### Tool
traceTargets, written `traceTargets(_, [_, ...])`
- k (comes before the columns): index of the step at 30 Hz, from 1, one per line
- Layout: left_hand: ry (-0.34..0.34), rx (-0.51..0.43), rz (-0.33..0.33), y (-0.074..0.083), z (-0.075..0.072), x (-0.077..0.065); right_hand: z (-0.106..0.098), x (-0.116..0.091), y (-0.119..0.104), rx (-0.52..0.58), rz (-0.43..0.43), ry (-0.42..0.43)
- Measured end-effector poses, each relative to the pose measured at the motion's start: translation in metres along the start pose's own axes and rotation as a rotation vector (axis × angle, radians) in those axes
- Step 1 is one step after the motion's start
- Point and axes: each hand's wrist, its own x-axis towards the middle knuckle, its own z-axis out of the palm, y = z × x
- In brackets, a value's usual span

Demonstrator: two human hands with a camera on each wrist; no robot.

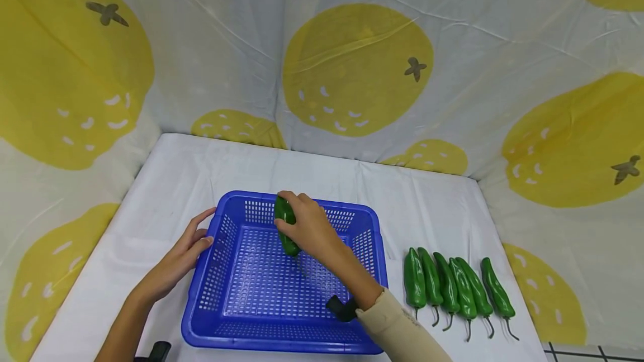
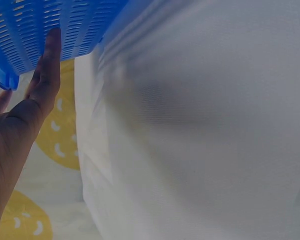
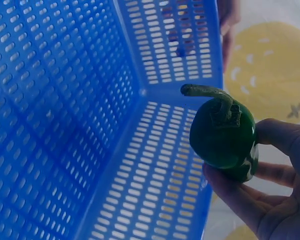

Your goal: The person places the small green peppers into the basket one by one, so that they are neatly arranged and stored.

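Note:
A blue plastic basket (image 1: 282,345) with slotted walls stands on the white-covered table. Over its far side, my right hand (image 1: 309,228) grips a green chili pepper (image 1: 285,228) between thumb and fingers. In the right wrist view, the pepper (image 3: 222,135) has its curved stem pointing toward the camera, near the slotted wall. My left hand (image 1: 183,256) touches the basket's left side from outside, the thumb at the rim. The left wrist view shows its fingers (image 2: 51,65) fairly straight along the outer wall.
Several green chili peppers (image 1: 464,289) lie in a row on the table to the right of the basket, stems toward me. White cloth (image 1: 352,71) with yellow fruit prints hangs behind and at both sides. A dark wrist device (image 1: 342,309) sits by my right sleeve.

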Motion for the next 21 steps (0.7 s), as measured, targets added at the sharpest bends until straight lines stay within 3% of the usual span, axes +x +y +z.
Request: traceTargets(21, [-0.008,0.002,-0.004,0.001,0.0,-0.001,0.043,0.01,-0.009,0.092,-0.049,-0.104])
